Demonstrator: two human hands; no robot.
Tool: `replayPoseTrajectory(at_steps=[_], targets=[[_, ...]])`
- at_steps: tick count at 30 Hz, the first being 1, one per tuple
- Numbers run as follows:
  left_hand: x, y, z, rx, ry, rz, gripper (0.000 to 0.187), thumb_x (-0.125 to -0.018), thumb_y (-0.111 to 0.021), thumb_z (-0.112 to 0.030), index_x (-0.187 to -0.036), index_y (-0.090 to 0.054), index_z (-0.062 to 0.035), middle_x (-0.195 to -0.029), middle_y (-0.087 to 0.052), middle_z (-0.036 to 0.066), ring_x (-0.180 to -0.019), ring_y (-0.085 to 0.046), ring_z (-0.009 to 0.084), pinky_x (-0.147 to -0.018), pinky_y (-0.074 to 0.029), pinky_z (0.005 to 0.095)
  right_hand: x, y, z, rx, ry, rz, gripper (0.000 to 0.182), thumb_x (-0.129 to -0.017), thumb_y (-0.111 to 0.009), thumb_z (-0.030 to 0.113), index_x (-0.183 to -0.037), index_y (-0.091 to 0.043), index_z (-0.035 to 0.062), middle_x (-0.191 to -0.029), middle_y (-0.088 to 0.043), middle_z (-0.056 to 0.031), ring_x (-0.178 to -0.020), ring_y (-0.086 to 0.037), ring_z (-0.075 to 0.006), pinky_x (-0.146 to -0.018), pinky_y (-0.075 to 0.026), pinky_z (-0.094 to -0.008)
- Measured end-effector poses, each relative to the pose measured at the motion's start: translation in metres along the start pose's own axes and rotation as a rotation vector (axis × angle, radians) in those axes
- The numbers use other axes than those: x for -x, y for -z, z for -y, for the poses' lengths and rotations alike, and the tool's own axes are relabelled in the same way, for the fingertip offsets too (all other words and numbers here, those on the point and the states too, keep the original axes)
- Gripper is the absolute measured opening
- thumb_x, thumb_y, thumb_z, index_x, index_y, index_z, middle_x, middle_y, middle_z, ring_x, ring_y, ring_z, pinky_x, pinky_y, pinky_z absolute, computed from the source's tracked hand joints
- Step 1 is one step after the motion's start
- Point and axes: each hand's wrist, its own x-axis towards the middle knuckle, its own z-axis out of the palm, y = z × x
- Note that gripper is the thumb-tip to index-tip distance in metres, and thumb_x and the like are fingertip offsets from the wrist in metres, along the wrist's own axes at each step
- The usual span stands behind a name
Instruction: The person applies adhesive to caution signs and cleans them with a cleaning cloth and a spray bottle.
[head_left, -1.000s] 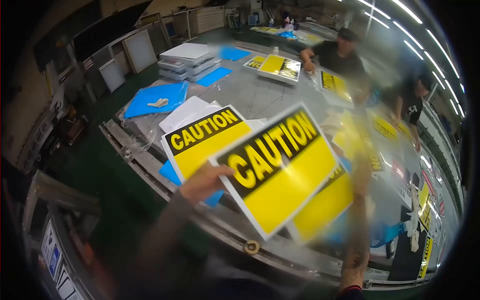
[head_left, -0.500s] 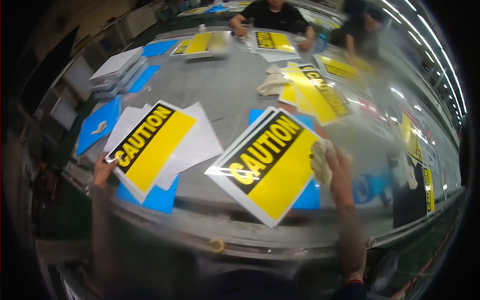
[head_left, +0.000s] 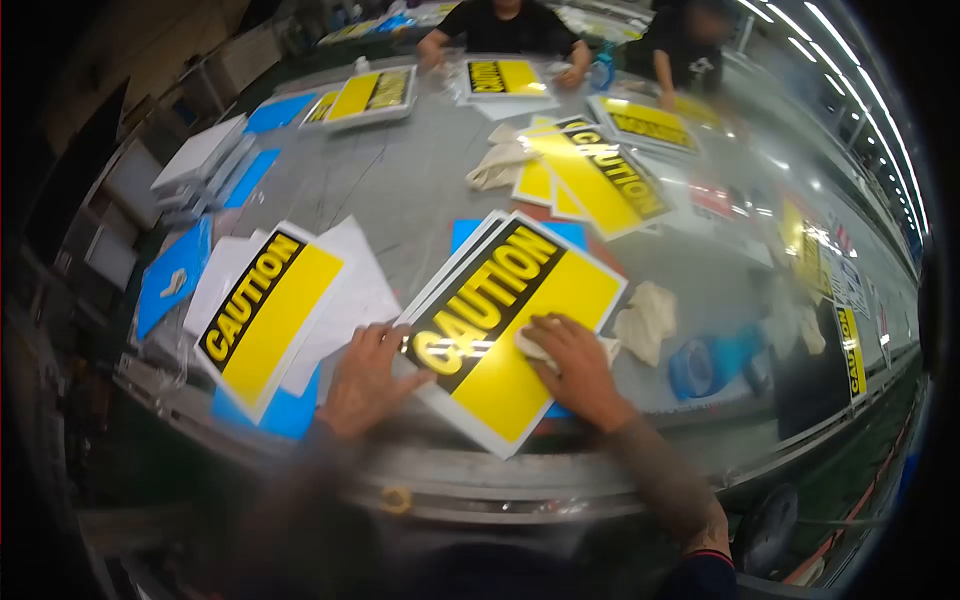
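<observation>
A yellow and black CAUTION sign [head_left: 570, 290] lies on top of a small stack, over blue sheets. My right hand [head_left: 577, 372] presses a pale cloth [head_left: 528, 346] flat on its yellow area, the fingers bent over the cloth. At the stack's left corner, my left hand [head_left: 368, 380] rests with thumb and fingers apart, touching the sign's edge. Further left, another CAUTION sign [head_left: 285, 320] sits on white paper sheets [head_left: 352, 285]. A crumpled cream cloth [head_left: 646, 322] lies just right of the stack.
Several more signs [head_left: 600, 185] lie fanned out beyond, beside a beige cloth [head_left: 500, 165]. A blue transparent object [head_left: 700, 368] stands at the right. White boxes [head_left: 200, 160] are stacked at the left. Two people in dark shirts [head_left: 510, 30] are at the far side of the grey table [head_left: 400, 210].
My left hand has moved right, from the left sign to the stack's corner. My right hand has moved left from the sign's right edge onto its face with a cloth. The view has shifted slightly.
</observation>
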Motion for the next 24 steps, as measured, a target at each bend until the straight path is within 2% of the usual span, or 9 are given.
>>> replayPoseTrajectory(at_steps=[3,7,8,9,14,17,21,22,24], targets=[[-0.005,-0.023,-0.009,-0.051,0.070,-0.023,0.095,-0.071,-0.102,-0.043,-0.146,-0.062,0.0002,-0.132,-0.063,0.022,-0.124,-0.060,0.0420,-0.106,-0.053,0.0482,0.005,-0.012,-0.010,-0.013,0.004,-0.022,0.048,-0.095,-0.080,0.020,-0.141,-0.071,0.0149,-0.148,-0.068,-0.0121,-0.141,-0.060,-0.0369,-0.119,-0.046,-0.0510],[-0.024,-0.016,-0.026,-0.127,0.263,0.026,0.110,-0.058,-0.107,-0.045,-0.148,-0.063,0.0009,-0.132,-0.064,0.020,-0.127,-0.058,0.0409,-0.107,-0.053,0.0467,0.003,-0.010,-0.013,-0.006,0.075,-0.038,0.043,-0.096,-0.078,0.025,-0.137,-0.070,0.0132,-0.146,-0.067,-0.0114,-0.140,-0.059,-0.0361,-0.116,-0.046,-0.0520],[-0.032,-0.015,-0.013,-0.094,0.314,0.084,0.112,-0.054,-0.109,-0.043,-0.146,-0.065,0.0012,-0.131,-0.064,0.021,-0.129,-0.057,0.0405,-0.108,-0.052,0.0460,0.003,-0.013,-0.014,-0.023,0.099,-0.045,0.043,-0.096,-0.078,0.025,-0.136,-0.070,0.0131,-0.147,-0.067,-0.0115,-0.141,-0.058,-0.0362,-0.117,-0.046,-0.0519],[-0.032,-0.031,0.026,-0.125,0.236,0.059,0.113,-0.051,-0.111,-0.041,-0.145,-0.065,0.0012,-0.131,-0.064,0.021,-0.126,-0.060,0.0401,-0.107,-0.054,0.0462,0.004,-0.017,-0.015,-0.044,0.126,-0.047,0.043,-0.096,-0.078,0.024,-0.136,-0.069,0.0130,-0.148,-0.066,-0.0116,-0.142,-0.057,-0.0362,-0.117,-0.046,-0.0518],[-0.057,-0.008,-0.011,-0.079,0.396,0.197,0.104,-0.058,-0.112,-0.034,-0.143,-0.062,-0.0006,-0.136,-0.067,0.024,-0.128,-0.067,0.0407,-0.109,-0.055,0.0477,0.007,-0.027,-0.016,-0.062,0.116,-0.058,0.042,-0.096,-0.079,0.025,-0.135,-0.069,0.0128,-0.151,-0.064,-0.0120,-0.145,-0.054,-0.0369,-0.118,-0.045,-0.0521],[-0.071,0.003,0.000,0.056,0.524,0.305,0.101,-0.061,-0.111,-0.032,-0.142,-0.060,0.0018,-0.135,-0.071,0.026,-0.128,-0.068,0.0411,-0.111,-0.054,0.0462,0.008,-0.030,-0.017,-0.083,0.115,-0.047,0.043,-0.096,-0.079,0.026,-0.136,-0.069,0.0116,-0.152,-0.064,-0.0122,-0.146,-0.054,-0.0367,-0.119,-0.044,-0.0523],[-0.073,0.008,0.021,0.246,0.567,0.335,0.082,-0.063,-0.108,-0.021,-0.131,-0.068,0.0017,-0.124,-0.077,0.023,-0.117,-0.073,0.0375,-0.108,-0.053,0.0426,0.007,-0.028,-0.020,-0.121,0.109,-0.018,0.045,-0.096,-0.080,0.026,-0.136,-0.068,0.0111,-0.153,-0.063,-0.0126,-0.147,-0.053,-0.0366,-0.120,-0.043,-0.0525],[-0.071,0.016,-0.001,0.257,0.607,0.274,0.065,-0.069,-0.103,-0.014,-0.124,-0.071,0.0009,-0.118,-0.078,0.020,-0.111,-0.073,0.0339,-0.104,-0.053,0.0416,0.008,-0.028,-0.021,-0.132,0.109,-0.007,0.045,-0.096,-0.080,0.026,-0.137,-0.068,0.0111,-0.153,-0.063,-0.0127,-0.147,-0.053,-0.0366,-0.120,-0.043,-0.0526],[-0.067,0.021,-0.001,0.356,0.633,0.236,0.059,-0.073,-0.101,-0.012,-0.122,-0.072,0.0012,-0.117,-0.078,0.019,-0.109,-0.073,0.0327,-0.103,-0.053,0.0414,0.009,-0.029,-0.022,-0.135,0.113,-0.007,0.046,-0.096,-0.080,0.026,-0.137,-0.068,0.0113,-0.153,-0.063,-0.0124,-0.147,-0.053,-0.0368,-0.121,-0.043,-0.0528]])
